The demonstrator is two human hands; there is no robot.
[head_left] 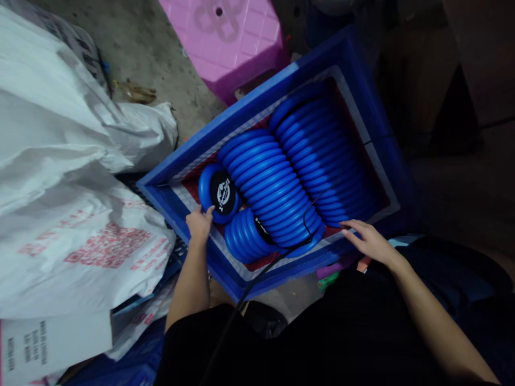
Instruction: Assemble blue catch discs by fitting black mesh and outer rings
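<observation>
A blue plastic crate [257,102] lies in front of me, filled with rows of blue round discs [277,182] standing on edge. One disc [219,194] at the crate's near-left end faces up and shows a black centre with a white logo. My left hand [199,222] is curled over the crate's left rim, right beside that disc. My right hand [368,241] lies flat with fingers stretched out on the crate's near-right rim. A thin black cable [277,257] runs from my body across the discs.
Large white woven sacks [60,177] with red print pile up on the left. A pink plastic stool [229,40] stands behind the crate on the concrete floor [153,48]. Dark shapes fill the right side.
</observation>
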